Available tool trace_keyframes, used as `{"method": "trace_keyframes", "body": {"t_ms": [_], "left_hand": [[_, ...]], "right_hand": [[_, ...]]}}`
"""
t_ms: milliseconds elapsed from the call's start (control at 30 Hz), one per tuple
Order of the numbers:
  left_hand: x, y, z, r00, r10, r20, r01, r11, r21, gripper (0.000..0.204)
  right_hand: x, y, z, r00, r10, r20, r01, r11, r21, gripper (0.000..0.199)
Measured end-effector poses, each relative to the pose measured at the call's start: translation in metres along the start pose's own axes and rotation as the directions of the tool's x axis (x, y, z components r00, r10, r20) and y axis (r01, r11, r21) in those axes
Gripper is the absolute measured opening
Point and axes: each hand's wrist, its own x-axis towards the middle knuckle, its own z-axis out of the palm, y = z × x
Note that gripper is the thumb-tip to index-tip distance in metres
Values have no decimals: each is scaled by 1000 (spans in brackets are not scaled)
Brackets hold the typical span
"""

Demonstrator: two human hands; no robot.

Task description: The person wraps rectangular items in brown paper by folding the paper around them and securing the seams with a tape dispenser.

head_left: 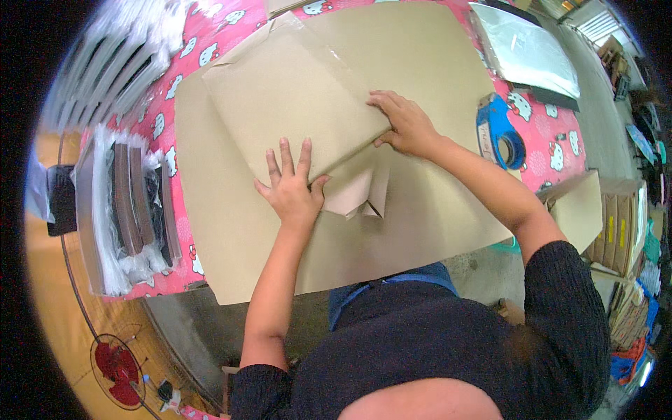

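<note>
A flat package wrapped in brown kraft paper (287, 98) lies on a large brown sheet (434, 70) spread over the table. My left hand (292, 189) rests on the package's near edge, its fingers spread. At the package's right corner is my right hand (406, 126), fingers on top and thumb at the side edge, gripping that corner. Between my hands, a folded paper flap (353, 192) sticks out from the near side. Clear tape shows along the package's far right edge.
A blue tape dispenser (500, 133) stands at the right. Plastic-wrapped stacks (129, 203) line the left side, and clear plastic sleeves (528, 52) lie at the far right. A pink patterned cloth (556, 150) covers the table. Beyond its left edge stands a red fan (117, 371).
</note>
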Motion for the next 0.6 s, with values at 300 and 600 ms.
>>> {"method": "trace_keyframes", "body": {"t_ms": [300, 600], "left_hand": [[-5, 2, 3, 997, -70, -24, 71, 998, 4, 75], [-5, -22, 0, 997, 58, -41, -65, 980, -186, 73]], "right_hand": [[-102, -48, 38, 918, 295, -267, -342, 927, -153, 62], [-13, -35, 48, 826, -543, -152, 500, 830, -248, 40]]}}
